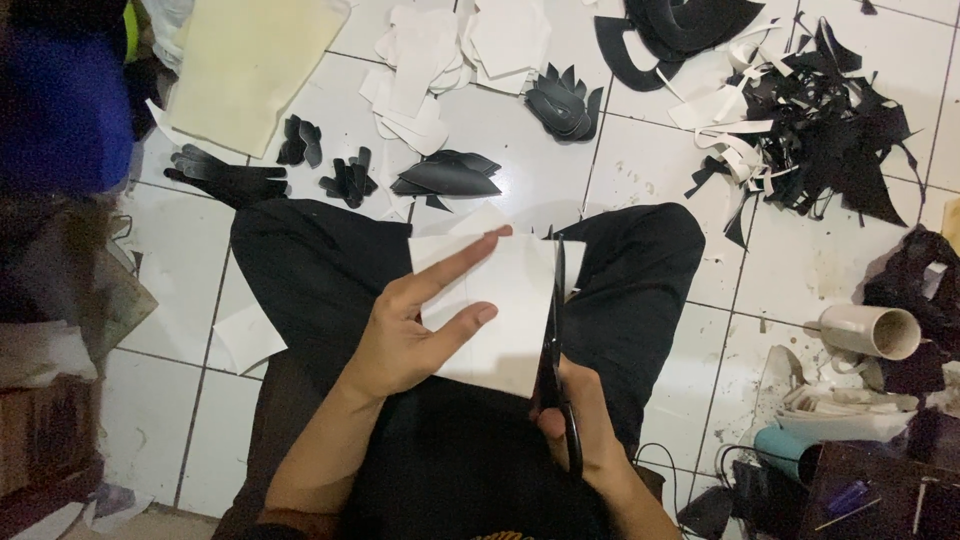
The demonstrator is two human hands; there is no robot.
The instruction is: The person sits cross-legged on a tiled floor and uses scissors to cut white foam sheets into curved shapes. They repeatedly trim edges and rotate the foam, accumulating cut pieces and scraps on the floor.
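Mid-cut: left hand [405, 335] fingers pinch white sheet [505, 315]; right hand [580, 425] fingers closed through black scissors [555, 360] handles. Next likely needs feeding sheet along the blades, steady.

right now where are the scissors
In the head view the black scissors are just right of centre, over the person's lap, held in the right hand with the blades along the right edge of the white sheet.

Dim, soft overhead light, blurred left edge
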